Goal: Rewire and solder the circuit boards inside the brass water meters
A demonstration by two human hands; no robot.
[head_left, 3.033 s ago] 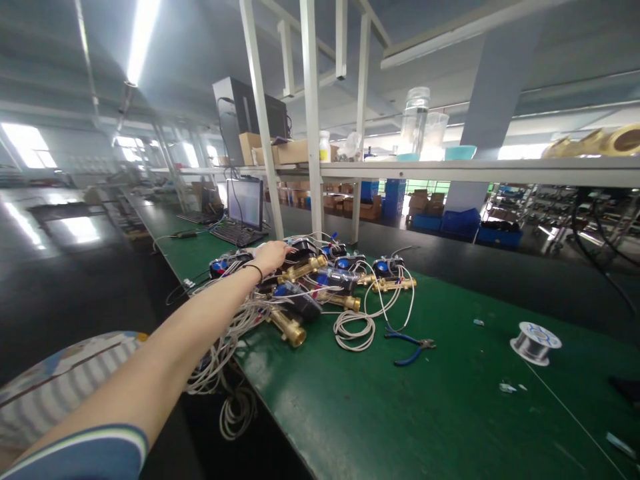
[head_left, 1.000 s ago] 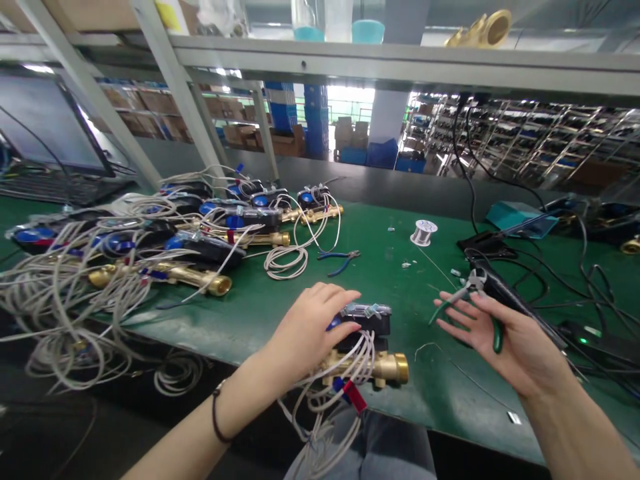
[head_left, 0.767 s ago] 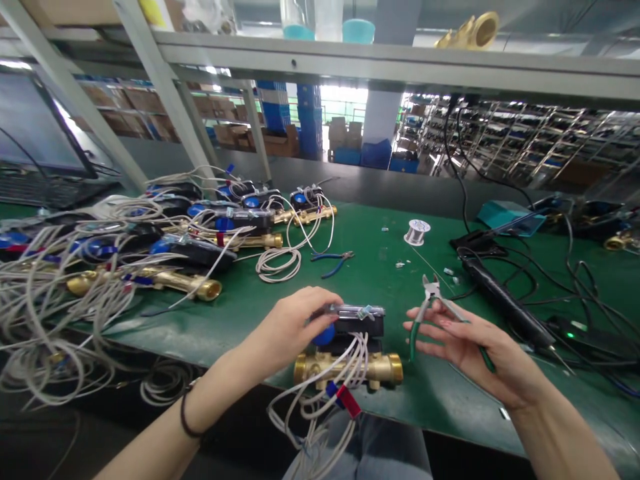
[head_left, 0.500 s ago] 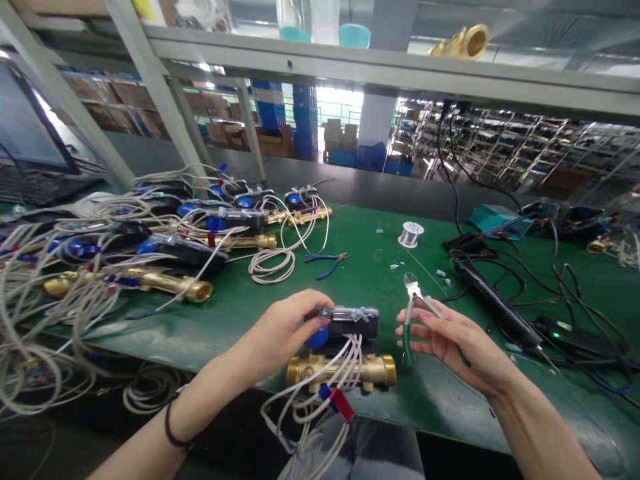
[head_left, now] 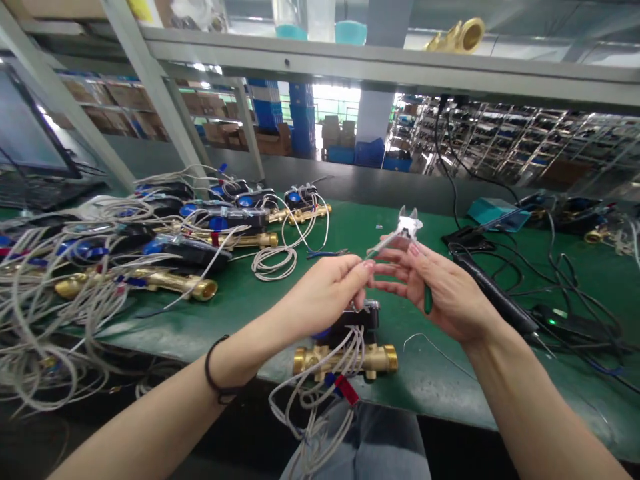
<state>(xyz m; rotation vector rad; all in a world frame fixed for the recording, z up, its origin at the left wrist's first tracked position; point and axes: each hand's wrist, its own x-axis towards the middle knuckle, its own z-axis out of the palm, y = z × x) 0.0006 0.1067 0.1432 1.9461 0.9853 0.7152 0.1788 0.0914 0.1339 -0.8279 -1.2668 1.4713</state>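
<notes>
My right hand [head_left: 440,287] holds diagonal cutters [head_left: 409,227] with green handles, jaws pointing up and away, spread apart. The fingers and thumb of my left hand [head_left: 330,290] are closed at the end of one cutter handle. Below my hands, a brass meter body [head_left: 375,358] lies near the table's front edge. On it sits a black housing [head_left: 367,321], partly hidden by my left hand. Grey cables [head_left: 320,383] with a red tag [head_left: 347,389] hang from it over the edge toward my lap.
Several similar brass meters [head_left: 195,288] with tangled cables crowd the left side. Blue-handled pliers [head_left: 326,253] lie behind my left hand. At right are a black soldering iron [head_left: 493,290] and a teal box [head_left: 495,217]. Thin wire [head_left: 440,350] lies on the green table [head_left: 280,313].
My left hand has left the meter's housing and moved up and right to the cutters' handle. My right hand has raised the cutters and tilted them. The solder spool is now hidden.
</notes>
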